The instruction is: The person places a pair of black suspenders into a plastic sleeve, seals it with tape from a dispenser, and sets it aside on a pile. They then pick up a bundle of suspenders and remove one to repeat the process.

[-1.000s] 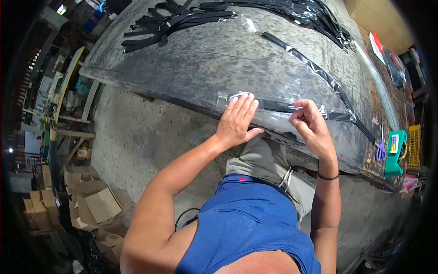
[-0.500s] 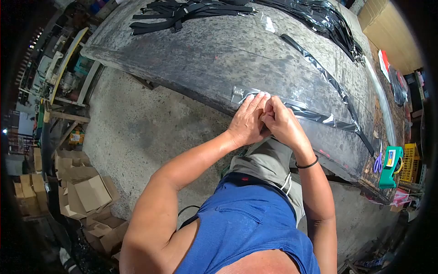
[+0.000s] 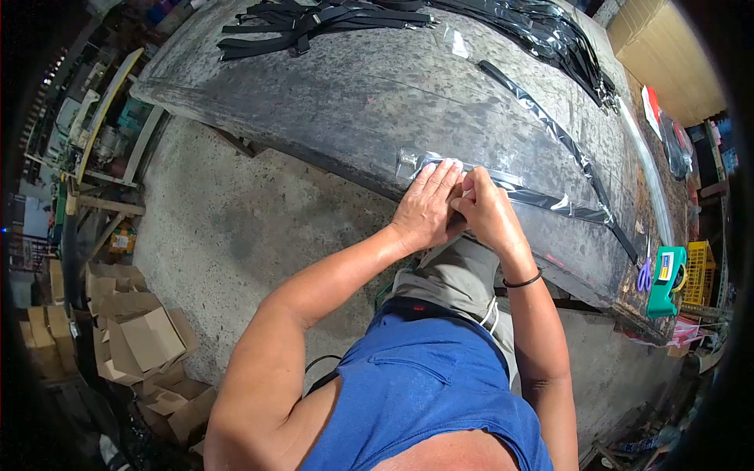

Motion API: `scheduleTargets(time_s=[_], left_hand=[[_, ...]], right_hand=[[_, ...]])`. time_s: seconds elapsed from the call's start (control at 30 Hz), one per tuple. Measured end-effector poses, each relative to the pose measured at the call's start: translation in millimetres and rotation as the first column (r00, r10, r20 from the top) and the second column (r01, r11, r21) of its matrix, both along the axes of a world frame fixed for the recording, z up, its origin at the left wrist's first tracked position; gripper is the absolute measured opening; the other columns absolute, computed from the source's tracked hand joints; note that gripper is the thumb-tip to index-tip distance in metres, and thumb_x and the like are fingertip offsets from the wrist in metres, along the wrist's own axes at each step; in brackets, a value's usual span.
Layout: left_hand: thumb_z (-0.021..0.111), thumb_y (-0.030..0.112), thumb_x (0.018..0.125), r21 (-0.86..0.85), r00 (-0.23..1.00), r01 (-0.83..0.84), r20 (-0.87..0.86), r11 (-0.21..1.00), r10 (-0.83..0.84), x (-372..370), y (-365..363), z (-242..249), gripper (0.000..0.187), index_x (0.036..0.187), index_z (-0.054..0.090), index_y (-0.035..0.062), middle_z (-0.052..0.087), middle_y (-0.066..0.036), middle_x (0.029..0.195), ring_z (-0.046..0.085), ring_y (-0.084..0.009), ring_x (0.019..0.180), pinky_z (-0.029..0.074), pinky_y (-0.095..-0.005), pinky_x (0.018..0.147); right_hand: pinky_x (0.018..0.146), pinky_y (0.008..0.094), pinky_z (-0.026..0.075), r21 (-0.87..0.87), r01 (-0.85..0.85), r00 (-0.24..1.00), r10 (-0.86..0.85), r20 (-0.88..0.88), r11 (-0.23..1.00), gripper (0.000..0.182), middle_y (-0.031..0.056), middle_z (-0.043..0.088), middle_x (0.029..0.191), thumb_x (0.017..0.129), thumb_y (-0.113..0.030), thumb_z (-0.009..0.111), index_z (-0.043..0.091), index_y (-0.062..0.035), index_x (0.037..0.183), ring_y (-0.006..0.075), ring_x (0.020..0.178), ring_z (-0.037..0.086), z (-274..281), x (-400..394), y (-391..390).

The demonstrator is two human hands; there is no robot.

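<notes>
A black strap in a clear plastic sleeve (image 3: 536,196) lies along the near edge of the worktable, with a metal buckle (image 3: 408,159) inside its left end. My left hand (image 3: 426,206) rests on the sleeve near that end, its fingers stretched out flat and side by side. Close against it, my right hand (image 3: 491,210) has thumb and forefinger pinched at the sleeve's near side; whatever is between them is too small to make out. From the sleeve's right end the strap bends back and continues as another wrapped black strap (image 3: 550,125) up the table.
Loose black straps (image 3: 314,23) and a pile of wrapped straps (image 3: 542,31) lie at the table's far side. Purple scissors (image 3: 645,273) and a green tape dispenser (image 3: 666,282) sit at the right corner. Cardboard boxes (image 3: 149,337) stand on the floor at left.
My right hand has shifted slightly, its fingers rolling in the pinch by the sleeve. The left hand stays flat in the same place. The whole view has turned a little.
</notes>
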State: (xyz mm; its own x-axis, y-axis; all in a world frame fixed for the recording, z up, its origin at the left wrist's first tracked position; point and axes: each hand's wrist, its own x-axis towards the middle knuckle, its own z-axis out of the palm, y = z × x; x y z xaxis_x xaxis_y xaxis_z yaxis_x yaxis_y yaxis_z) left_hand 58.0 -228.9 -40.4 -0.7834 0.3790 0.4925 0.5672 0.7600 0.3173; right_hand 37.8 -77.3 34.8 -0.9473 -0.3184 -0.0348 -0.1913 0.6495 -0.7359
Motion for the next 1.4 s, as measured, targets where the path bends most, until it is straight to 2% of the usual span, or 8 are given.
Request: scheduleTargets(time_s=[0.07,0.2,0.3,0.4,0.47,0.93,1.17,1.4], left_hand=[[0.075,0.042,0.074,-0.033,1.000,-0.005,-0.030,0.999,0.004,-0.2,0.3,0.2,0.089,0.139,0.040,-0.0072,0.042,-0.022,0.144,0.037,-0.0372,0.138,0.028,-0.0487,0.115],[0.072,0.041,0.076,-0.086,1.000,0.003,-0.019,0.996,-0.005,0.8,-0.7,3.2,0.083,0.138,0.043,-0.0069,0.043,-0.023,0.143,0.037,-0.0362,0.138,0.026,-0.0483,0.116],[0.070,0.042,0.077,-0.098,1.000,0.007,-0.022,0.995,-0.010,1.2,0.4,4.0,0.081,0.137,0.045,-0.0058,0.044,-0.023,0.143,0.037,-0.0359,0.138,0.026,-0.0481,0.116],[0.069,0.045,0.078,-0.100,0.999,-0.003,-0.032,0.995,0.000,0.9,0.2,5.9,0.081,0.138,0.045,-0.0038,0.045,-0.023,0.143,0.038,-0.0357,0.138,0.027,-0.0483,0.115],[0.069,0.044,0.078,-0.102,1.000,0.003,-0.023,0.995,-0.006,1.4,0.7,6.0,0.080,0.138,0.045,-0.0035,0.045,-0.022,0.143,0.038,-0.0355,0.138,0.027,-0.0483,0.115],[0.064,0.028,0.077,-0.106,1.000,-0.005,-0.012,0.994,0.004,0.9,0.8,4.5,0.071,0.138,0.045,-0.0039,0.044,-0.022,0.145,0.037,-0.0346,0.140,0.026,-0.0475,0.115],[0.065,0.046,0.081,-0.100,1.000,0.011,-0.003,0.995,-0.012,1.1,-0.3,5.1,0.082,0.139,0.043,-0.0065,0.043,-0.025,0.144,0.036,-0.0371,0.139,0.025,-0.0478,0.116],[0.067,0.054,0.080,-0.111,1.000,-0.011,-0.008,0.994,0.010,2.2,0.3,11.3,0.081,0.135,0.048,-0.0033,0.047,-0.022,0.142,0.040,-0.0347,0.137,0.029,-0.0483,0.113]], right_hand=[[0.068,0.0464,0.051,-0.055,0.071,0.994,-0.066,0.087,0.996,0.028,0.0228,0.065,0.080,0.079,-0.010,0.069,0.048,-0.0011,0.097,0.0405,0.078,0.067,7.1,3.1,-2.8],[0.067,0.0418,0.052,-0.088,0.086,0.996,-0.082,0.041,0.992,0.034,0.0209,0.066,0.081,0.078,-0.012,0.072,0.051,-0.0005,0.103,0.0369,0.076,0.068,0.1,7.7,0.1],[0.065,0.0406,0.052,0.003,0.088,0.969,-0.085,-0.233,0.996,0.037,0.0180,0.064,0.080,0.081,-0.014,0.071,0.051,0.0011,0.108,0.0332,0.070,0.066,-9.6,12.8,10.2],[0.054,0.0355,0.051,-0.201,0.184,0.981,-0.169,0.092,0.962,0.031,0.0119,0.062,0.078,0.088,-0.015,0.066,0.053,0.0017,0.110,0.0227,0.058,0.062,-11.2,23.4,22.6],[0.044,0.0288,0.048,-0.385,0.382,0.830,-0.129,0.542,0.840,0.023,0.0066,0.060,0.075,0.094,-0.017,0.061,0.055,0.0016,0.106,0.0126,0.050,0.056,-6.0,31.6,29.1],[0.040,0.0248,0.047,-0.478,0.556,0.723,-0.111,0.682,0.679,0.017,0.0041,0.059,0.067,0.096,-0.018,0.058,0.057,-0.0025,0.091,0.0099,0.045,0.053,-21.9,37.3,4.1],[0.045,0.0243,0.043,-0.341,0.300,0.901,-0.147,0.409,0.891,0.019,0.0004,0.058,0.064,0.094,-0.019,0.060,0.060,-0.0023,0.086,0.0075,0.049,0.051,-4.2,26.5,21.1],[0.064,0.0257,0.043,-0.177,-0.271,0.927,0.306,0.218,0.946,0.008,-0.0006,0.052,0.072,0.089,-0.009,0.061,0.059,-0.0010,0.088,0.0080,0.071,0.048,30.1,-51.2,75.2]])
